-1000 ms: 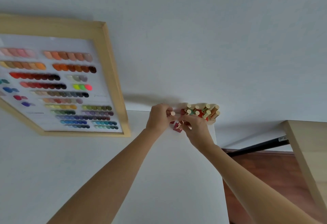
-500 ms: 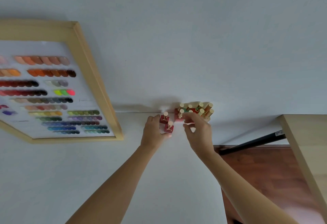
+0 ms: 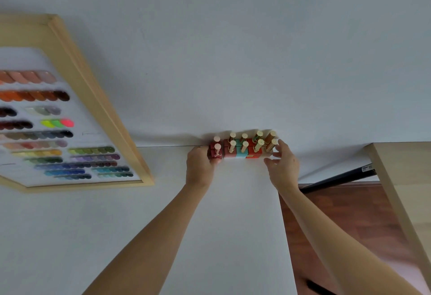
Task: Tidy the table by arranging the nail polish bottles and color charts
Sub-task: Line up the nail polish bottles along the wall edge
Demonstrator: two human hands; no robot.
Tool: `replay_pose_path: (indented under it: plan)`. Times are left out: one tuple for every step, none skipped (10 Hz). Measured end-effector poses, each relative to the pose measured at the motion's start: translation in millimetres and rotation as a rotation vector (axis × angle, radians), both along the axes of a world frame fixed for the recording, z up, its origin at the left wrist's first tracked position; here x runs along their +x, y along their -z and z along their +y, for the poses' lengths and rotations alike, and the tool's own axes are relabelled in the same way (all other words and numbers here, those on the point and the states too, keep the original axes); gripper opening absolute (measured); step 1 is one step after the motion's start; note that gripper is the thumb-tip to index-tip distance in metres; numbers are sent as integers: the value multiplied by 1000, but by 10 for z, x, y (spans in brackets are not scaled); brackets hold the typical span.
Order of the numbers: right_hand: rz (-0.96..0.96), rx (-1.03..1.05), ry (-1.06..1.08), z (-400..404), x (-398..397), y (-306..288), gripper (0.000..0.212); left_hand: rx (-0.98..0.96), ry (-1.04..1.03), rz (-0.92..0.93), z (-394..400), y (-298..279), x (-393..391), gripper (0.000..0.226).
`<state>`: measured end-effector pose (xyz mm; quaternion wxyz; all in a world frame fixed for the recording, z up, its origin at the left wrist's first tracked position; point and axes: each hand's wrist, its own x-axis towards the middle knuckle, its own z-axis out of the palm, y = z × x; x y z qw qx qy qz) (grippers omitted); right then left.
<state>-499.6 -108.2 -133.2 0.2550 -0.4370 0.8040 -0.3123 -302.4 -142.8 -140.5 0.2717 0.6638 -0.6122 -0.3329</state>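
Several nail polish bottles (image 3: pixel 242 147) with cream caps stand in two tight rows against the wall at the table's far edge. Their bodies are dark red, pink, teal, orange-red and brown. My left hand (image 3: pixel 199 165) presses against the dark red bottles (image 3: pixel 215 152) at the left end of the rows. My right hand (image 3: pixel 283 163) sits at the right end with fingers spread, its fingertips touching the brown bottles (image 3: pixel 270 143). A wood-framed color chart (image 3: pixel 98 98) with rows of colored swatches leans against the wall at the left.
The white table (image 3: pixel 163 213) ends at a right edge near my right forearm. Beyond it lie brown wooden floor (image 3: pixel 345 220), a black bar (image 3: pixel 338 178) and a light wooden tabletop (image 3: pixel 405 171) at the far right.
The two dark red bottles my left hand held apart from the group now stand against the left end of the rows. My right hand has shifted to the right end.
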Motion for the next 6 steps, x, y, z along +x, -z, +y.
replay_pose_path:
  plan:
    - [61, -22, -50, -73, -30, 17, 16, 27, -11, 0, -45, 7, -58, 14]
    - [86, -23, -55, -89, -40, 54, 15, 35, -29, 1, -50, 25, -97, 13]
    - [84, -12, -44, -97, -47, 57, 10, 49, -41, 0, -47, 41, -108, 11]
    - [81, 0, -48, -103, -62, 70, 8, 54, -44, 0, -40, 33, -105, 9]
    - [68, 23, -74, -113, -82, 69, 9, 66, -29, -12, -46, 8, -100, 7]
    - [42, 72, -94, -101, -68, 11, 9, 100, -9, -19, -10, -58, -88, 9]
